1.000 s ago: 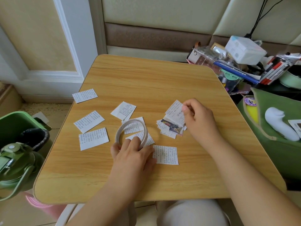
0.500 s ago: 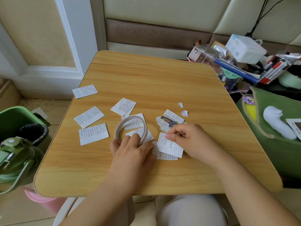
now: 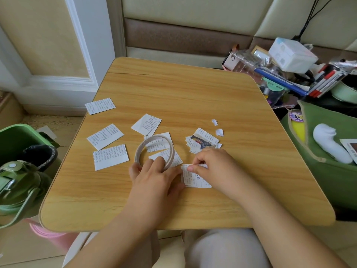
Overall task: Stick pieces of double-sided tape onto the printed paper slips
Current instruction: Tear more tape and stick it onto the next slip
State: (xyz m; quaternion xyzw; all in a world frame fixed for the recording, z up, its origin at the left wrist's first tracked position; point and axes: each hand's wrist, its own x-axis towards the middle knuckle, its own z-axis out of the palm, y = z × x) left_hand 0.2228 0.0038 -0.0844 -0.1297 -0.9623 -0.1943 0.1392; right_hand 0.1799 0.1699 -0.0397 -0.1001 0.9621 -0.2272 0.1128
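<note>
Item: tape roll (image 3: 154, 150), a thin pale ring lying flat on the wooden table (image 3: 183, 89), over 2 printed slips; the left hand (image 3: 152, 178) holds its near rim, fingertips curled over the band. Item: working slip (image 3: 194, 178), white with printed text, flat on the table just right of the roll and near the front edge; the right hand (image 3: 210, 165) pinches at its top edge with thumb and forefinger, whether on the paper alone or on a bit of tape cannot be told. Item: loose slips, 4 spread flat to the left, the nearest one (image 3: 110, 159) well clear of the hands. Item: small stack of slips (image 3: 202, 141), one with a colour picture, just behind the right hand. Item: 2 tiny white scraps (image 3: 219, 132), beyond the stack. Handling, as judged: slips are very light, limp and easily creased or shifted, best pinned flat by a corner; the tape is tacky and will cling to skin, best taken by its free end and edges only; the roll is light and stiff enough to steady by its rim.
</note>
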